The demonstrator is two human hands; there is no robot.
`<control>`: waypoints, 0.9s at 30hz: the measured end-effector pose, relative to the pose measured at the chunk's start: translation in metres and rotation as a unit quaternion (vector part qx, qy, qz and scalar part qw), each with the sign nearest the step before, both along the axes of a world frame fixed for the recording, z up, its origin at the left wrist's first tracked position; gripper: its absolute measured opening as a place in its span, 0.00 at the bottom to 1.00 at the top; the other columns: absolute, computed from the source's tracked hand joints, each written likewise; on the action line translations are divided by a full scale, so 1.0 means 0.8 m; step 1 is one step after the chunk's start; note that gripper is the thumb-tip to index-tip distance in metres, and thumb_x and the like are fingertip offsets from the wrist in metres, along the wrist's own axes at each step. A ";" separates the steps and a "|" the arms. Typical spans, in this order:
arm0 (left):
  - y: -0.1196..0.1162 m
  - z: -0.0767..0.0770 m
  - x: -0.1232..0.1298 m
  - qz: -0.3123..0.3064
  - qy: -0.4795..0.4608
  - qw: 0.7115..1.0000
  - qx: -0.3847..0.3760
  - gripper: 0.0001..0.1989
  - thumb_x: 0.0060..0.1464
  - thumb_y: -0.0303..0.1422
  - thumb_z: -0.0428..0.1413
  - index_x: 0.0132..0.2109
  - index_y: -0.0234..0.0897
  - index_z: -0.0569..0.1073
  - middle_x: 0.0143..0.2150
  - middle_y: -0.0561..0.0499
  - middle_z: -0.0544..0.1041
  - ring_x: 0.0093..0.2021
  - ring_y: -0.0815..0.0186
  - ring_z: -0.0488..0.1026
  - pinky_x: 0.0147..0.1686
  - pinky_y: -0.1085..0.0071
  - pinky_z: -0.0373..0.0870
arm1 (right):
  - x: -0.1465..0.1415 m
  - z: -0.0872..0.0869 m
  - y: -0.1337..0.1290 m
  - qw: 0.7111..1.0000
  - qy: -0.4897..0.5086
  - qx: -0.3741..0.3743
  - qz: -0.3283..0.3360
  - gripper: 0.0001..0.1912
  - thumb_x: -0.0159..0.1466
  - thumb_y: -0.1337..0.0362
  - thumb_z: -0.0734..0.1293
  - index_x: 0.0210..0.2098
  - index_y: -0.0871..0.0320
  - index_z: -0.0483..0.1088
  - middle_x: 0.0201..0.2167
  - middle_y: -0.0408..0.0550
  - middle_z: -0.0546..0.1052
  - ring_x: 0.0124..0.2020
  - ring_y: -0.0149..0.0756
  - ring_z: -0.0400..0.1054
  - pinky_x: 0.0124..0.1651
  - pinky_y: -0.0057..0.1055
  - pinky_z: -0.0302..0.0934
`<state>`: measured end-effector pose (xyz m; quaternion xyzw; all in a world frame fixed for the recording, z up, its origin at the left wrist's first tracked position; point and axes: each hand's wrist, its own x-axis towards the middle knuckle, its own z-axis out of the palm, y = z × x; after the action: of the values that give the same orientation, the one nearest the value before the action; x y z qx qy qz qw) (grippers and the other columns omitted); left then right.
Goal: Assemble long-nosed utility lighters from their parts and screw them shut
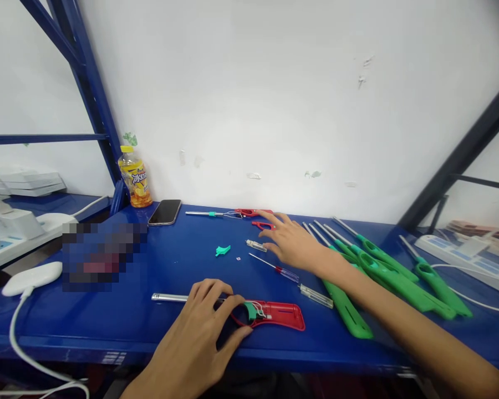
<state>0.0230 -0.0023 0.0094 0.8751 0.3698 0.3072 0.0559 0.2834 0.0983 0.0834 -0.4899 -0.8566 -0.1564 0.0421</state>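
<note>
Near the front edge, my left hand [210,327] is closed round an opened red lighter [286,316], its metal tube to the left and white wires and a teal trigger showing. Farther back, my right hand [289,238] has its fingers spread over a small red piece [263,225] and a clear part [256,245]; whether it touches them is unclear. Another red lighter half [249,212] lies by the wall with a metal tube [203,214]. A screwdriver [286,274], a second clear part [316,296] and a teal piece [223,251] lie between the hands.
Several green lighters [382,271] lie on the right, partly behind my right forearm. At the back left are a phone [165,212] and a bottle [136,180]. A white device with a cable [32,279] is on the left. Power strips [469,263] flank the blue table [183,255].
</note>
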 end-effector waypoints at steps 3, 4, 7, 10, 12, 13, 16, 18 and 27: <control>0.000 0.000 0.000 -0.001 -0.005 1.000 0.009 0.13 0.67 0.33 0.62 0.57 0.46 0.73 0.51 0.46 0.75 0.53 0.50 0.71 0.54 0.46 0.73 | -0.011 0.001 0.017 1.000 -0.014 -0.005 0.020 0.11 0.74 0.61 0.69 0.49 0.54 0.83 0.75 0.53 0.61 0.67 0.59 0.64 0.60 0.53 0.71; 0.000 0.000 0.001 -0.001 -0.006 1.000 0.013 0.14 0.67 0.33 0.62 0.57 0.46 0.73 0.51 0.46 0.75 0.53 0.50 0.71 0.54 0.46 0.73 | -0.015 0.002 0.021 1.000 -0.018 -0.005 0.024 0.11 0.74 0.60 0.68 0.47 0.55 0.83 0.75 0.53 0.62 0.66 0.57 0.65 0.60 0.52 0.71; 0.000 -0.001 0.000 -0.002 -0.008 1.000 0.019 0.14 0.66 0.32 0.62 0.57 0.46 0.73 0.52 0.46 0.75 0.53 0.49 0.71 0.53 0.46 0.73 | -0.024 0.000 0.026 0.999 -0.032 -0.004 0.022 0.12 0.74 0.57 0.68 0.44 0.57 0.82 0.73 0.55 0.65 0.64 0.55 0.67 0.58 0.50 0.71; -0.003 -0.001 -0.001 -0.001 -0.015 1.000 0.026 0.15 0.67 0.33 0.61 0.58 0.45 0.73 0.54 0.45 0.74 0.55 0.49 0.69 0.54 0.48 0.73 | -0.032 -0.007 0.027 0.999 -0.049 0.003 0.011 0.12 0.73 0.58 0.71 0.51 0.59 0.77 0.67 0.56 0.70 0.62 0.50 0.70 0.57 0.50 0.72; -0.001 0.002 0.000 0.010 -0.027 0.999 0.046 0.14 0.69 0.33 0.58 0.59 0.43 0.72 0.55 0.43 0.73 0.56 0.49 0.69 0.54 0.48 0.73 | -0.036 -0.012 0.026 0.998 -0.061 0.008 0.008 0.14 0.73 0.60 0.71 0.55 0.59 0.75 0.63 0.54 0.74 0.59 0.47 0.73 0.56 0.49 0.73; 0.001 0.004 0.002 0.026 -0.024 0.998 0.056 0.13 0.70 0.32 0.55 0.59 0.41 0.73 0.55 0.42 0.74 0.56 0.50 0.69 0.54 0.49 0.74 | -0.037 -0.014 0.026 0.998 -0.068 0.010 0.009 0.14 0.73 0.61 0.71 0.56 0.59 0.74 0.61 0.54 0.75 0.57 0.46 0.74 0.55 0.48 0.73; 0.018 0.018 0.015 0.115 0.046 0.990 0.059 0.15 0.72 0.27 0.46 0.55 0.39 0.76 0.51 0.41 0.76 0.51 0.51 0.72 0.50 0.50 0.74 | -0.034 -0.014 0.022 0.996 -0.082 0.016 0.010 0.14 0.72 0.61 0.72 0.55 0.60 0.74 0.57 0.53 0.77 0.54 0.45 0.75 0.54 0.47 0.74; 0.037 0.029 0.026 0.152 0.087 0.984 0.036 0.17 0.69 0.22 0.46 0.54 0.36 0.78 0.48 0.39 0.78 0.47 0.50 0.74 0.46 0.49 0.75 | -0.028 -0.009 0.017 0.996 -0.080 0.026 0.007 0.13 0.72 0.61 0.71 0.54 0.60 0.74 0.56 0.52 0.77 0.53 0.44 0.75 0.54 0.47 0.73; 0.107 0.059 0.063 0.211 0.207 0.950 -0.099 0.11 0.69 0.36 0.61 0.53 0.34 0.76 0.49 0.47 0.80 0.45 0.61 0.80 0.46 0.59 0.80 | -0.001 -0.019 0.002 1.000 -0.030 0.003 0.006 0.11 0.74 0.59 0.70 0.49 0.61 0.75 0.42 0.47 0.80 0.39 0.36 0.77 0.44 0.38 0.75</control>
<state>0.0735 0.0833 0.0568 0.8117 0.5777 0.0861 -0.0014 0.2826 0.0996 0.0684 -0.4800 -0.8597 -0.1736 0.0190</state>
